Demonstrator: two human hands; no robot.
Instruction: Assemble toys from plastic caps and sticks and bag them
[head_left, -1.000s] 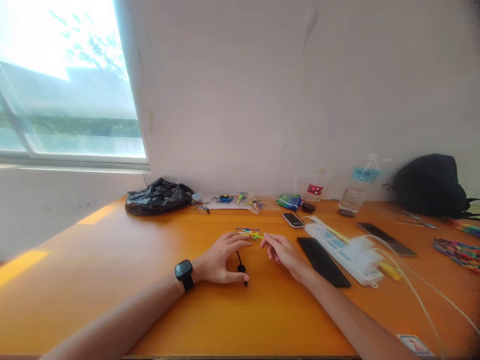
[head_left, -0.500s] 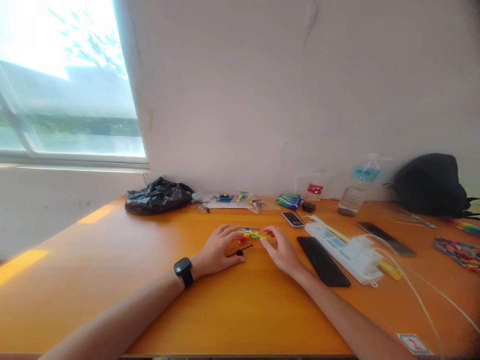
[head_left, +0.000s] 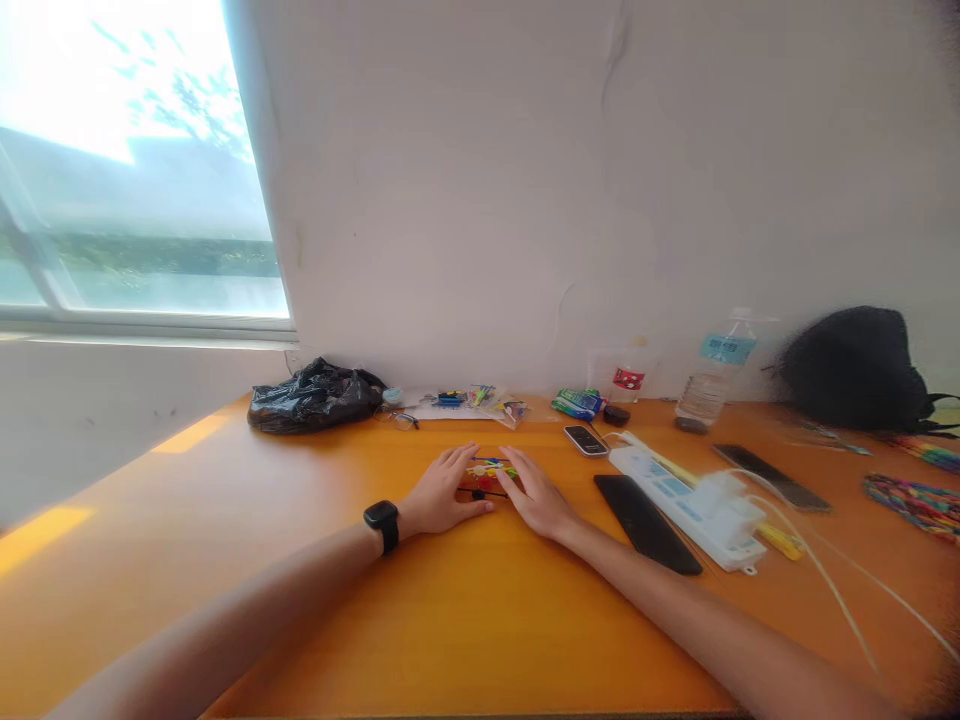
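A small heap of coloured plastic pieces, thin sticks with round parts in blue, yellow, red and green, lies on the orange table. On its near side is a black piece of similar shape. My left hand, with a black watch on the wrist, curves along the left side of the heap, fingers stretched out and thumb pointing right. My right hand lies along the right side with its fingers extended. Both palms face the pieces between them. Whether the fingers touch any piece is too small to tell.
Along the wall stand a black plastic bag, glasses, bags of small parts, a green packet and a water bottle. A power strip, phones and cables lie right, near a black backpack.
Both hands have come closer around the coloured pieces, my right hand moving left. The fingers are straighter, and the heap looks more gathered. The black piece now lies between the hands.
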